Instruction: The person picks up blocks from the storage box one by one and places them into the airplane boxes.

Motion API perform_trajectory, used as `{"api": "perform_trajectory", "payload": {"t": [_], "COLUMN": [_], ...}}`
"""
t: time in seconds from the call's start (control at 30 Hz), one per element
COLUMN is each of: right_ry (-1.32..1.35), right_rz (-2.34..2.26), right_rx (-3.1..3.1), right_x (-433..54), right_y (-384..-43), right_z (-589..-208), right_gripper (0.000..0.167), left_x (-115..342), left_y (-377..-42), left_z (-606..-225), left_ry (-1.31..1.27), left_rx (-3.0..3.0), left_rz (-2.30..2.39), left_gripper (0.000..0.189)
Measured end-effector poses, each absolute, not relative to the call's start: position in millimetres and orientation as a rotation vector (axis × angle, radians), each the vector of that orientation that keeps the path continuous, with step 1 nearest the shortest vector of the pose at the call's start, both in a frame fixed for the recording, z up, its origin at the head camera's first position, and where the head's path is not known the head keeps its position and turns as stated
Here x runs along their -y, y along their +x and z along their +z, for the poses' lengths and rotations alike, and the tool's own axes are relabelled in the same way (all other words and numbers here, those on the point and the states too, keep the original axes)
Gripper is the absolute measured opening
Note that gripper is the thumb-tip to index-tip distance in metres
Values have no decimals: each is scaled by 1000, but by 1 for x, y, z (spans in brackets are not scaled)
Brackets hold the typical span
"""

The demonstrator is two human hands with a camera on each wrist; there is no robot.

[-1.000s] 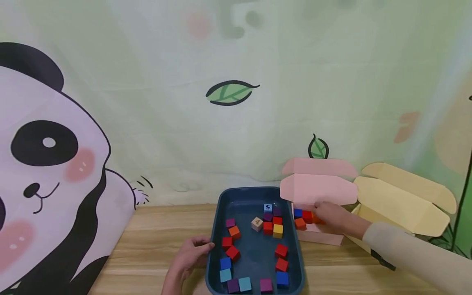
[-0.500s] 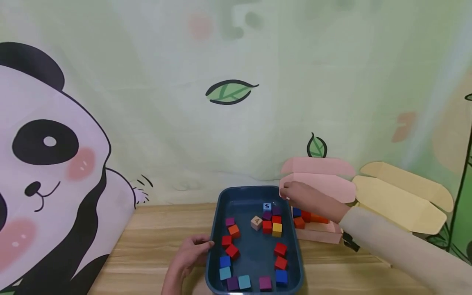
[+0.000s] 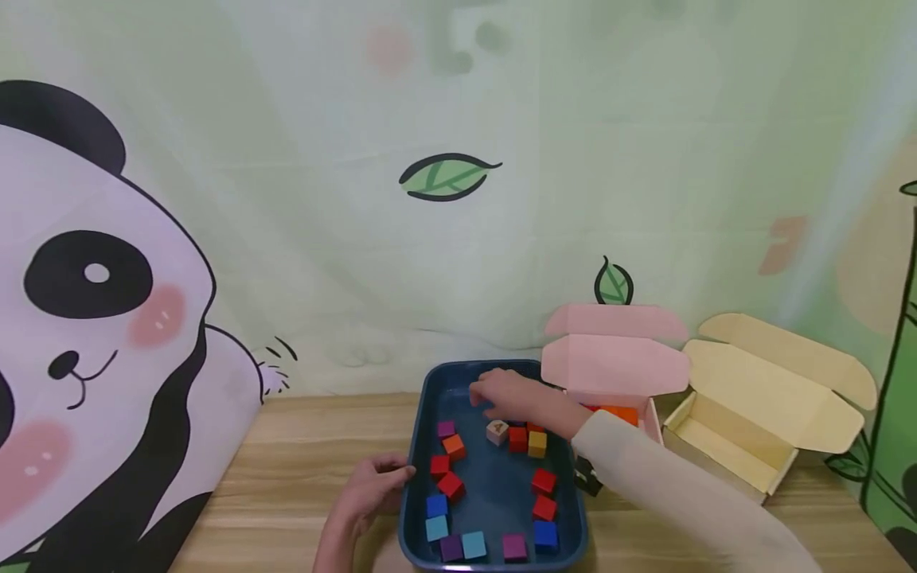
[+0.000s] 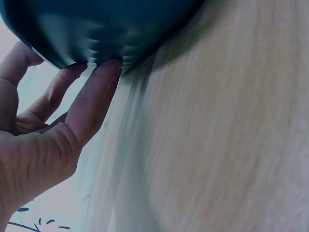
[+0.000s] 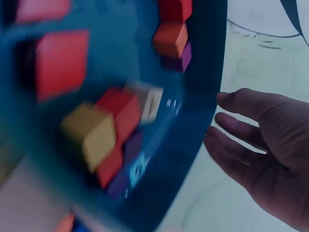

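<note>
My left hand [image 3: 372, 492] is at the left side of a dark blue tray [image 3: 494, 497]; in the left wrist view its fingertips touch the tray's outer wall. Over the far part of the tray is my right hand [image 3: 512, 394], fingers loosely bent, with nothing seen between them in the right wrist view. Several coloured cubes lie in the tray, among them a plain wooden cube [image 3: 497, 432] marked 4, a yellow cube [image 3: 537, 445] and a purple cube [image 3: 446, 430]. A light blue numbered cube [image 5: 137, 169] is hidden by my hand in the head view.
An open pink box [image 3: 616, 364] with red and orange cubes [image 3: 622, 415] stands right of the tray, partly behind my right sleeve. Farther right is an open cream box [image 3: 731, 446]. A printed cloth [image 3: 322, 239] hangs behind the wooden table [image 3: 308, 454].
My right hand has moved left from the pink box, across its lid, to above the tray's far part. The left hand has stayed at the tray's side.
</note>
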State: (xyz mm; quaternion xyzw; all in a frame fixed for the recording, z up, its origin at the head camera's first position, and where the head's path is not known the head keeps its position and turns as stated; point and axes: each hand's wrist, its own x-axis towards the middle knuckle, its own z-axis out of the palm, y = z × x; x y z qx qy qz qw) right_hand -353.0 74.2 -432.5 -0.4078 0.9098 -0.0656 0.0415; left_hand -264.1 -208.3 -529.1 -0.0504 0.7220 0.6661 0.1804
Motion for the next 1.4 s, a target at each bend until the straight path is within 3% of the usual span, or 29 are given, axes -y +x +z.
{"api": "perform_trajectory", "payload": {"t": [0.27,0.77,1.13,1.4], "right_ry": [-1088,-880,-1024,-1242], "right_rz": [-281,-527,-363,-319], "right_rx": [-2735,-2698,-2745,-2746], "right_x": [-22,3,-3,-60], "right_y": [-359,-367,-373,-372], "right_z": [-461,-492,-480,-437], "right_gripper": [22,21,14,14], "left_x": [210,212,209,212], "left_y": [-264,-262,-261,-263], "left_z": [-531,-532,-536,-531], "left_ry": [-130,-159,-133,-174], "left_rx": [-2047,-2002,-1986,-2030], "left_rz": [1911,1872,1944,1877], "left_gripper": [39,34,35,40]}}
